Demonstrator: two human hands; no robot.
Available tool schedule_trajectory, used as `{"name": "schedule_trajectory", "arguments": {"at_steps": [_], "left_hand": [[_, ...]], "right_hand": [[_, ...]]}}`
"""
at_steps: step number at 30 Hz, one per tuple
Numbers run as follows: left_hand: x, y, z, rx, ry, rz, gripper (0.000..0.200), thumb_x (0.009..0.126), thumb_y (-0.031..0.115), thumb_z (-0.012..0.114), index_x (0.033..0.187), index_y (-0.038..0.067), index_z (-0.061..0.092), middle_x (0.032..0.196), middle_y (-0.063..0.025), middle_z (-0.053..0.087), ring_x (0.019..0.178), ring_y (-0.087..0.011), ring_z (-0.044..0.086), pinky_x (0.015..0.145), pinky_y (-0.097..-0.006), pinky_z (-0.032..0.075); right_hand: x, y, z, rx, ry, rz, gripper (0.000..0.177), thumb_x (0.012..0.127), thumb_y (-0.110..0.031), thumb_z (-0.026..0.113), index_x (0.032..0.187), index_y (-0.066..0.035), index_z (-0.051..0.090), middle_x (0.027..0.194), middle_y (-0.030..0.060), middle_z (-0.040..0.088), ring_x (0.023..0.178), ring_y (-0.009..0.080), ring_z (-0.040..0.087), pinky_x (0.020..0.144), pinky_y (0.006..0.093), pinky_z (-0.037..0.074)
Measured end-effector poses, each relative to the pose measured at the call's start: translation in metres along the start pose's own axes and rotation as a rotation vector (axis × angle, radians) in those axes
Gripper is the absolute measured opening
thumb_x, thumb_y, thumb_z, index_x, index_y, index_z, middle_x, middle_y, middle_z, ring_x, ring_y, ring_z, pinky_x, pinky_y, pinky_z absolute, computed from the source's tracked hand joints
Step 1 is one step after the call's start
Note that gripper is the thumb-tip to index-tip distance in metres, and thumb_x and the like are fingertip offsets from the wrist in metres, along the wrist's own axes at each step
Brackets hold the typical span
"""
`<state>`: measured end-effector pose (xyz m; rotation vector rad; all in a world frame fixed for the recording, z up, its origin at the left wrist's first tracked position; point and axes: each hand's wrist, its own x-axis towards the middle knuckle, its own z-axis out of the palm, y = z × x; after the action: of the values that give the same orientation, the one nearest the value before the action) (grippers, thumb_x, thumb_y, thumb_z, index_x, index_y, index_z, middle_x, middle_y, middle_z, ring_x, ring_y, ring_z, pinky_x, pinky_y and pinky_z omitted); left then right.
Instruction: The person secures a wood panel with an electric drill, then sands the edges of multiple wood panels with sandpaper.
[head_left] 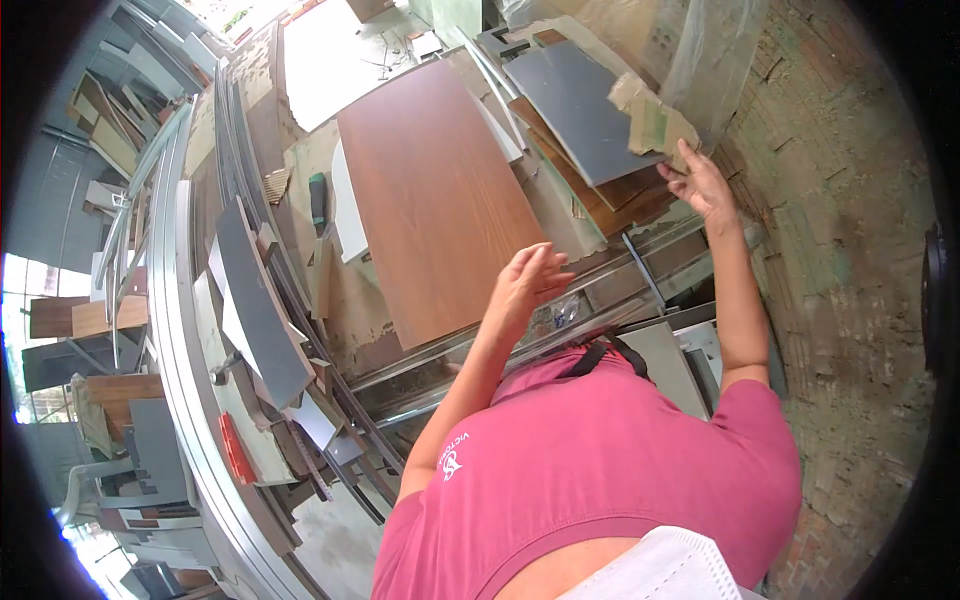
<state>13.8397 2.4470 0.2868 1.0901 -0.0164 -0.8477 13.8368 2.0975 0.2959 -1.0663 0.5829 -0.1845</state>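
My left hand (527,284) hovers by the near right corner of a reddish-brown wood-grain panel (435,190). Its fingers are loosely bent and slightly apart, with nothing visible in them. Farther right, my right hand (703,187) has its thumb against the lower end of a torn piece of brown cardboard (652,118). The other fingertips are beside the near corner of a dark grey panel (570,105). That cardboard overlaps the grey panel's right edge and sticks out past it. Brown boards (610,205) lie under the grey panel.
A dark-green-handled tool (318,203) lies left of the wood-grain panel. Long metal rails (185,330) curve along the left, near a curved grey strip (255,300) and a red object (235,450). Clear plastic film (715,60) hangs at upper right above brick flooring (850,300).
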Motion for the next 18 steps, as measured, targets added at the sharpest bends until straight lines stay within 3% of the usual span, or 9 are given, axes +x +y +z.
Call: {"name": "schedule_trajectory", "arguments": {"at_steps": [4,6,8,10,13,14,18], "left_hand": [[0.048,-0.021,0.026,-0.120,-0.118,-0.123,0.059,0.092,0.045,0.043,0.132,0.003,0.033,0.133,-0.0185,0.040,0.117,-0.0310,0.047,0.092,-0.0412,0.042],[0.078,-0.019,0.035,-0.284,-0.118,-0.105,0.057,0.091,0.044,0.045,0.129,0.003,0.035,0.130,-0.0183,0.042,0.117,-0.0309,0.046,0.092,-0.0417,0.042],[0.105,-0.010,0.040,-0.448,-0.124,-0.084,0.056,0.090,0.044,0.048,0.127,0.003,0.037,0.128,-0.0180,0.043,0.116,-0.0309,0.046,0.092,-0.0421,0.042],[0.126,-0.005,0.038,-0.633,0.009,-0.011,0.045,0.089,0.036,0.054,0.118,0.004,0.043,0.116,-0.0160,0.049,0.107,-0.0295,0.051,0.091,-0.0412,0.044],[0.131,-0.003,0.027,-0.634,0.098,0.038,0.036,0.086,0.029,0.059,0.110,0.005,0.046,0.107,-0.0140,0.050,0.100,-0.0286,0.052,0.088,-0.0421,0.045],[0.123,0.002,0.023,-0.592,0.105,0.088,0.033,0.086,0.027,0.058,0.108,0.005,0.047,0.109,-0.0137,0.050,0.098,-0.0284,0.053,0.087,-0.0431,0.046],[0.065,0.041,-0.001,-0.389,0.212,0.170,0.039,0.085,0.027,0.057,0.113,0.003,0.047,0.107,-0.0136,0.053,0.096,-0.0277,0.056,0.084,-0.0432,0.047]], "right_hand": [[-0.035,0.037,0.050,-0.019,0.013,-0.044,0.035,0.087,-0.031,0.059,0.111,-0.008,0.050,0.100,0.0058,0.058,0.087,0.0185,0.060,0.066,0.0300,0.051],[-0.041,0.056,0.061,0.039,0.007,-0.058,0.032,0.087,-0.032,0.059,0.109,-0.010,0.052,0.098,0.0049,0.059,0.087,0.0184,0.060,0.076,0.0344,0.052],[-0.045,0.072,0.067,0.091,0.012,-0.074,0.033,0.087,-0.032,0.059,0.110,-0.010,0.052,0.099,0.0048,0.059,0.089,0.0189,0.059,0.077,0.0356,0.052],[-0.050,0.082,0.074,0.157,0.035,-0.074,0.034,0.087,-0.033,0.058,0.113,-0.012,0.050,0.105,0.0051,0.057,0.094,0.0207,0.058,0.080,0.0386,0.051],[-0.068,0.079,0.087,0.188,-0.053,-0.021,0.037,0.088,-0.033,0.057,0.117,-0.012,0.048,0.108,0.0063,0.056,0.096,0.0218,0.057,0.080,0.0393,0.050],[-0.082,0.069,0.090,0.116,-0.080,-0.007,0.038,0.090,-0.029,0.054,0.120,-0.007,0.046,0.110,0.0088,0.055,0.096,0.0240,0.058,0.079,0.0395,0.051],[-0.130,0.033,0.075,-0.101,-0.172,-0.108,0.036,0.092,-0.025,0.051,0.118,-0.001,0.047,0.107,0.0114,0.058,0.091,0.0235,0.060,0.076,0.0373,0.052]]}}
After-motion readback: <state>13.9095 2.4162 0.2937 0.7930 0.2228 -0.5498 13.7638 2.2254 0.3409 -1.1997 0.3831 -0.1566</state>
